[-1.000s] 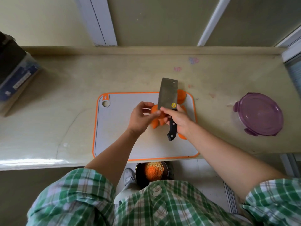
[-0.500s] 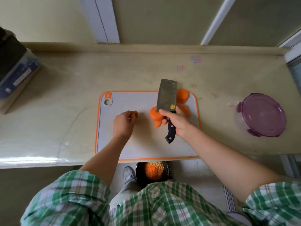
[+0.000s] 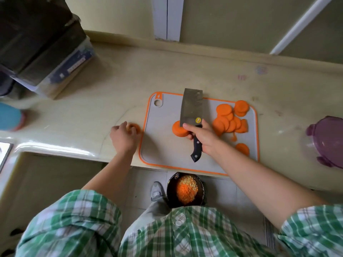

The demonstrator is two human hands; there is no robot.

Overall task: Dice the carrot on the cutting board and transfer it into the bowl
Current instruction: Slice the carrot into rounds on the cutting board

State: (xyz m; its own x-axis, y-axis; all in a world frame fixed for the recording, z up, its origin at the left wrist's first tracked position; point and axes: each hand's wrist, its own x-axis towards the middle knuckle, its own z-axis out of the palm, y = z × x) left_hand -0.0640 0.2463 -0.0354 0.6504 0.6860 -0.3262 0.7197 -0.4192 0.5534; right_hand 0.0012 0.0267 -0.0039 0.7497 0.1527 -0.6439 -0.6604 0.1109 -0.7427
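Over the cutting board [image 3: 161,145], our right hand [image 3: 202,138] wrapped round the cleaver [image 3: 191,108] handle, off its left edge our left hand [image 3: 122,137] pinching a carrot piece [image 3: 134,127]

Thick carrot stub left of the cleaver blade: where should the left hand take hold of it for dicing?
Pinch its rounded sides from the left, away from the blade. The carrot stub seems to rest on a flat cut face, and the cleaver and right hand crowd its right side. The left hand must first drop its carrot piece.
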